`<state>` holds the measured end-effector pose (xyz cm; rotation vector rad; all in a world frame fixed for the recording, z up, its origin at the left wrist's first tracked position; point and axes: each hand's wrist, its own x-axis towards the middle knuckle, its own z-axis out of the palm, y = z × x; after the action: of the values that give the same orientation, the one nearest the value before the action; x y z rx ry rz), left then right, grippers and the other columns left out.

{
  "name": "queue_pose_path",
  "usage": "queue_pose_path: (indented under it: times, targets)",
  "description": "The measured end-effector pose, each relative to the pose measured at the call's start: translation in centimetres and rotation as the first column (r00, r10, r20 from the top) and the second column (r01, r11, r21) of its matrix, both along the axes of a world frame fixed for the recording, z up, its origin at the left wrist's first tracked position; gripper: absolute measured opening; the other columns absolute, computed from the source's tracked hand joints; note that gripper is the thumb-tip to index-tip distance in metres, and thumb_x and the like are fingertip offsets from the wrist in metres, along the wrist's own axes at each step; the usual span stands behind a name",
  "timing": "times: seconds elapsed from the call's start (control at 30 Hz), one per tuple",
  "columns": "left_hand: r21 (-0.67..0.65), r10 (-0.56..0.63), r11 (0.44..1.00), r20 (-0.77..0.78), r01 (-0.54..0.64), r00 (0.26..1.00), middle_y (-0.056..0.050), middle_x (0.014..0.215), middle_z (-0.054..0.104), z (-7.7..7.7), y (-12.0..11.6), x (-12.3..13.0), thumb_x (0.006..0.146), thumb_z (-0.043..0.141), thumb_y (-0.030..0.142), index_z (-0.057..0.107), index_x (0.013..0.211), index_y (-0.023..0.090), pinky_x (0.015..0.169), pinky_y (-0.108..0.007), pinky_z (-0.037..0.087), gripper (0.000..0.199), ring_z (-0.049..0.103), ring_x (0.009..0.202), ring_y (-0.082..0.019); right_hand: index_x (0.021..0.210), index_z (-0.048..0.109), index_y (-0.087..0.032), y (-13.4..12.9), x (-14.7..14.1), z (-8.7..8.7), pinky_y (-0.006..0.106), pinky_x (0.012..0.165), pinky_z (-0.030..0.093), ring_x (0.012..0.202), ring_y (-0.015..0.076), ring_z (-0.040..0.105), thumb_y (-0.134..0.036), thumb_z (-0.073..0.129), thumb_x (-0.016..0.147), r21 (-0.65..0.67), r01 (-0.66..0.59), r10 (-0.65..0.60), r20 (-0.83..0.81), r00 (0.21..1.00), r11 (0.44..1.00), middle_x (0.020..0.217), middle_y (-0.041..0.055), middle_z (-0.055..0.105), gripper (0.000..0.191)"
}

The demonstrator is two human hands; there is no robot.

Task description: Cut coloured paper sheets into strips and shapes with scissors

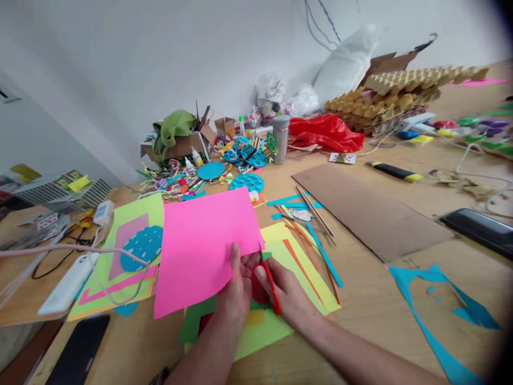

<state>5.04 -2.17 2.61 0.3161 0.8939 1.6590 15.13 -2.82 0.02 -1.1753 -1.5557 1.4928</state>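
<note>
A large sheet of bright pink paper [204, 240] is held up by my left hand [236, 283], its thumb on the front near the lower right edge. My right hand [286, 289] is closed round the red handles of a pair of scissors [274, 299]. The scissors' blades point up at the right edge of the pink sheet, by its lower right corner. Below both hands lie green and yellow papers [316, 283] with orange strips on them.
A cardboard piece [368, 214], a cutter [395, 172] and a phone [479, 230] lie to the right. Blue paper scraps [425, 315] lie at the lower right. On the left are a dotted blue disc [142, 248] and a black phone [80, 350]. Behind stands a metal bottle [281, 141].
</note>
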Motion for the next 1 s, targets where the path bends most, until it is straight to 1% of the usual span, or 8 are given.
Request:
queue_pose_path:
  times: [0.13, 0.23, 0.33, 0.43, 0.63, 0.8, 1.0]
  targets:
    - [0.007, -0.026, 1.000, -0.015, 0.026, 1.000, -0.008, 0.088, 0.069, -0.05, 0.02, -0.01, 0.074, 0.068, 0.026, 0.064, 0.096, 0.015, 0.085, -0.032, 0.049, 0.026, 0.066, 0.089, -0.021, 0.074, 0.041, -0.020, 0.10, 0.02, 0.22, 0.023, 0.048, 0.028, 0.056, 0.0109, 0.036, -0.056, 0.047, 0.084, -0.010, 0.006, -0.006, -0.009, 1.000, 1.000, 0.061, -0.0043, 0.041, 0.038]
    - [-0.012, -0.011, 1.000, -0.023, 0.011, 1.000, -0.007, 0.086, 0.069, 0.00, 0.07, -0.10, 0.070, 0.071, 0.023, 0.064, 0.092, 0.014, 0.083, -0.032, 0.049, 0.025, 0.066, 0.084, -0.020, 0.071, 0.040, -0.020, 0.20, 0.01, 0.35, 0.023, 0.048, 0.028, 0.055, 0.0108, 0.035, -0.057, 0.046, 0.084, 0.004, 0.005, -0.005, 0.006, 1.000, 1.000, 0.060, -0.0046, 0.040, 0.040]
    - [0.006, 0.012, 1.000, -0.029, -0.012, 0.999, -0.005, 0.083, 0.069, 0.18, 0.09, -0.15, 0.069, 0.071, 0.021, 0.065, 0.088, 0.014, 0.080, -0.032, 0.050, 0.021, 0.066, 0.079, -0.018, 0.070, 0.039, -0.020, 0.24, 0.01, 0.21, 0.023, 0.047, 0.028, 0.054, 0.0108, 0.035, -0.057, 0.047, 0.083, 0.008, 0.010, -0.010, 0.020, 1.000, 1.000, 0.059, -0.0049, 0.039, 0.040]
    - [0.019, 0.044, 0.999, -0.028, -0.043, 0.999, -0.004, 0.081, 0.069, 0.32, 0.09, -0.14, 0.067, 0.072, 0.019, 0.066, 0.089, 0.015, 0.080, -0.032, 0.051, 0.023, 0.066, 0.077, -0.017, 0.071, 0.041, -0.020, 0.23, 0.04, -0.15, 0.023, 0.047, 0.028, 0.054, 0.0109, 0.036, -0.057, 0.046, 0.084, 0.025, 0.021, -0.022, 0.022, 1.000, 0.999, 0.059, -0.0044, 0.040, 0.040]
    - [0.000, 0.038, 0.999, -0.008, -0.038, 0.999, -0.005, 0.084, 0.068, 0.11, 0.17, -0.11, 0.068, 0.072, 0.019, 0.065, 0.094, 0.015, 0.080, -0.031, 0.051, 0.027, 0.066, 0.080, -0.018, 0.070, 0.041, -0.020, 0.26, 0.07, -0.25, 0.023, 0.047, 0.028, 0.053, 0.0109, 0.035, -0.058, 0.047, 0.083, 0.028, 0.018, -0.018, 0.023, 1.000, 0.999, 0.059, -0.0045, 0.040, 0.040]
    - [0.008, 0.036, 0.999, -0.016, -0.035, 0.999, -0.004, 0.082, 0.068, -0.07, 0.17, -0.11, 0.070, 0.070, 0.020, 0.065, 0.088, 0.015, 0.079, -0.032, 0.050, 0.019, 0.065, 0.078, -0.017, 0.071, 0.041, -0.020, 0.34, -0.01, -0.18, 0.024, 0.048, 0.029, 0.054, 0.0108, 0.034, -0.058, 0.045, 0.084, 0.027, 0.011, -0.012, 0.036, 0.999, 1.000, 0.060, -0.0046, 0.039, 0.041]
    - [-0.003, 0.048, 0.999, -0.007, -0.048, 0.999, -0.005, 0.085, 0.068, 0.06, 0.15, -0.11, 0.067, 0.073, 0.020, 0.064, 0.095, 0.016, 0.084, -0.034, 0.048, 0.029, 0.065, 0.083, -0.019, 0.070, 0.042, -0.020, 0.26, -0.01, -0.29, 0.023, 0.047, 0.031, 0.053, 0.0110, 0.036, -0.060, 0.048, 0.082, 0.023, 0.029, -0.030, 0.020, 0.999, 0.999, 0.059, -0.0044, 0.041, 0.042]
